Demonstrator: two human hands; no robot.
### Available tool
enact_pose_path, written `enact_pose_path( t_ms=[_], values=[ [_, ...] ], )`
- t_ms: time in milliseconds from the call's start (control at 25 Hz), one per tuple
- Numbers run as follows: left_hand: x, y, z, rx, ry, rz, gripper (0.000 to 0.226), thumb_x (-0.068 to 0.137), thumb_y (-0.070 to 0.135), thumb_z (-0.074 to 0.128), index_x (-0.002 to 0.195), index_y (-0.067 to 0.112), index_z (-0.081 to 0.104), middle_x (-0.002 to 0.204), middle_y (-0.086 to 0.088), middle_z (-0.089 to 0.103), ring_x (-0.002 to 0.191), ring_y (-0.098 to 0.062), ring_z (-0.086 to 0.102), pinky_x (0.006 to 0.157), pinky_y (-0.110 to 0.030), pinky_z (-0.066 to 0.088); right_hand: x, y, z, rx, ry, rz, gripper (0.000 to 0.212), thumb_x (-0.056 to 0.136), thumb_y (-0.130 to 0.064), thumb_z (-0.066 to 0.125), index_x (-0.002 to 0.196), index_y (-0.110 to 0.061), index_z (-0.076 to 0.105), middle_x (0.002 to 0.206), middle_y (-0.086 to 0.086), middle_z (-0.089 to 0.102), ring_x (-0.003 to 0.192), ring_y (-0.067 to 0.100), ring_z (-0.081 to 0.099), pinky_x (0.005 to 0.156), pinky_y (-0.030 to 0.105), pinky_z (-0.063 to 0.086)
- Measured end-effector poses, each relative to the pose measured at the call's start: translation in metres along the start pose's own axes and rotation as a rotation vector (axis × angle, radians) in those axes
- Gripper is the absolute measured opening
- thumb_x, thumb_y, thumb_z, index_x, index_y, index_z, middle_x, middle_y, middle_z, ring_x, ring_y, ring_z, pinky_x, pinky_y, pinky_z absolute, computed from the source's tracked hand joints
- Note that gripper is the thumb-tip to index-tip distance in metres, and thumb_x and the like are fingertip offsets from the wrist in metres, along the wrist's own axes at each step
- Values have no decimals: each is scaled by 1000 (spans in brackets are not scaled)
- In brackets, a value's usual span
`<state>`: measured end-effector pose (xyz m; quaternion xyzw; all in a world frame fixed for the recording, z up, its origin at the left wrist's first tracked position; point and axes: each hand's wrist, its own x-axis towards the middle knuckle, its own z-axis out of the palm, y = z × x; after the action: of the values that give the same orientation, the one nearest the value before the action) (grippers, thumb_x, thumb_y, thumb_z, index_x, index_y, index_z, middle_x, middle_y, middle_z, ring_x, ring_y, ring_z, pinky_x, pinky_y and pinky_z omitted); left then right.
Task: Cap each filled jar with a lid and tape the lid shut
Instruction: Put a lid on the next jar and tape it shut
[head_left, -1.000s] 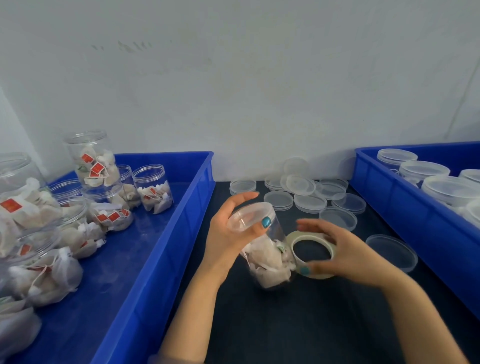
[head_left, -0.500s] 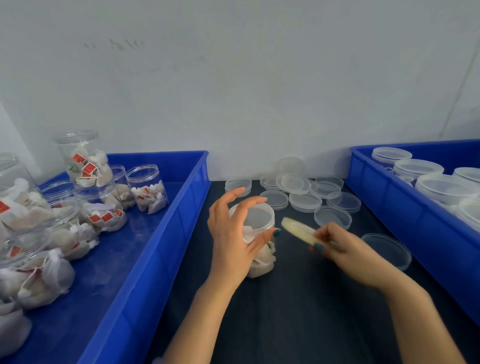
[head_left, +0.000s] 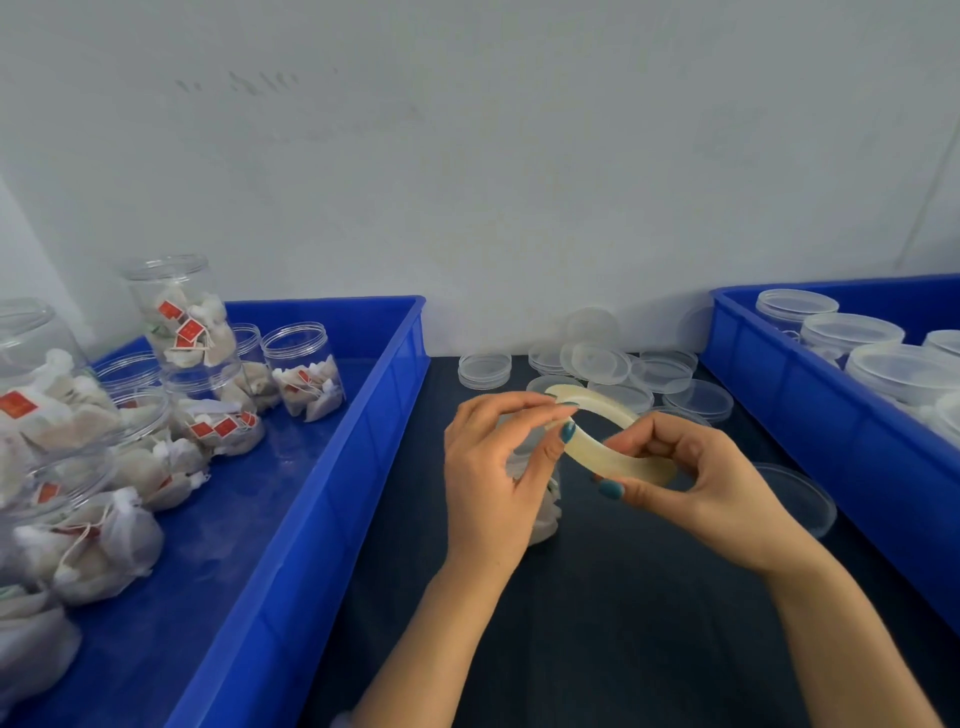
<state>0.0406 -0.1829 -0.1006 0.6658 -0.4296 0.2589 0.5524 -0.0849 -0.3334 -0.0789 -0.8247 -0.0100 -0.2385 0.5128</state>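
Observation:
A pale roll of clear tape (head_left: 605, 439) is held above the dark table. My right hand (head_left: 691, 483) grips its near side, fingers curled through the ring. My left hand (head_left: 498, 457) pinches the roll's far edge between thumb and fingertips. Behind and under my left hand stands a clear jar (head_left: 545, 514) filled with white tea bags; the hand hides most of it, its top included. Several loose clear lids (head_left: 597, 364) lie at the back of the table.
A blue bin (head_left: 332, 493) on the left holds several uncapped jars of tea bags (head_left: 304, 369). A blue bin (head_left: 831, 431) on the right holds capped jars (head_left: 852, 332). One lid (head_left: 800, 499) lies by the right bin. A white wall stands behind.
My left hand has let go of the jar, which stands on the table, and moved to the tape roll. My right hand has lifted and turned the roll toward the left hand.

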Motion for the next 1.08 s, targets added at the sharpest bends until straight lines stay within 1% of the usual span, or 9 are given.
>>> enact_pose_path(
  t_ms=[160, 320, 400, 480, 560, 680, 760, 880, 1080],
  values=[
    [1, 7, -2, -114, 115, -105, 22, 85, 34, 71, 101, 21, 76, 104, 8, 69, 104, -11, 63, 90, -24, 51, 1, -3, 5, -32, 27, -33, 27, 72, -28, 81, 94, -18, 69, 92, -4, 74, 83, 10, 68, 73, 16, 51],
    [0, 8, -2, -114, 147, -108, 10, 85, 27, 71, 94, 23, 74, 96, 8, 69, 96, -13, 65, 84, -29, 54, 2, 2, 7, -78, 65, -38, 28, 72, -39, 80, 94, -25, 69, 95, -7, 74, 91, 11, 66, 79, 22, 50],
    [-2, 7, -1, -50, 146, -113, 9, 87, 26, 70, 92, 19, 73, 95, 11, 66, 93, -12, 64, 81, -36, 55, 3, 7, 12, -274, 152, -71, 25, 74, -39, 80, 95, -32, 68, 95, -17, 70, 103, 2, 56, 89, 23, 41],
    [-2, 7, 0, 50, 139, -71, 17, 90, 31, 66, 90, 15, 70, 93, 15, 61, 88, -13, 62, 75, -42, 54, 5, 12, 18, -527, 299, -170, 24, 78, -30, 82, 96, -30, 67, 89, -23, 66, 103, -8, 47, 96, 27, 30],
    [-4, 10, 3, 121, 134, -20, 21, 93, 32, 59, 89, 13, 68, 90, 14, 60, 83, -11, 59, 70, -39, 52, 6, 16, 21, -801, 413, -254, 17, 85, -38, 73, 94, -25, 65, 85, -22, 63, 89, -2, 52, 94, 33, 26],
    [-6, 15, 6, 187, 140, 16, 22, 95, 30, 56, 89, 12, 65, 87, 11, 62, 81, 1, 48, 68, -30, 47, 6, 23, 21, -1094, 460, -182, 46, 93, -62, 42, 81, -23, 62, 76, -10, 64, 76, 17, 56, 87, 40, 28],
    [-4, 18, 3, 184, 146, -5, 17, 95, 25, 61, 89, 10, 63, 85, 13, 57, 77, -3, 49, 66, -32, 49, 5, 24, 23, -1110, 519, -134, 61, 96, -69, 28, 73, -22, 59, 67, -8, 58, 70, 17, 52, 83, 38, 26],
    [-6, 20, -7, 179, 132, -36, 17, 96, 24, 60, 88, 9, 62, 83, 12, 57, 70, -11, 51, 64, -35, 49, 8, 22, 23, -1037, 667, -90, 70, 95, -72, 21, 68, -19, 58, 59, -10, 45, 59, 15, 42, 78, 37, 25],
    [-20, 21, -33, 9, 164, -307, 23, 97, 46, 46, 84, 29, 54, 72, 14, 58, 58, -5, 49, 56, -17, 38, 9, 29, 17, -1084, 739, -132, 70, 94, -71, 26, 65, -16, 58, 57, -5, 51, 61, 22, 50, 78, 40, 28]
  ],
)
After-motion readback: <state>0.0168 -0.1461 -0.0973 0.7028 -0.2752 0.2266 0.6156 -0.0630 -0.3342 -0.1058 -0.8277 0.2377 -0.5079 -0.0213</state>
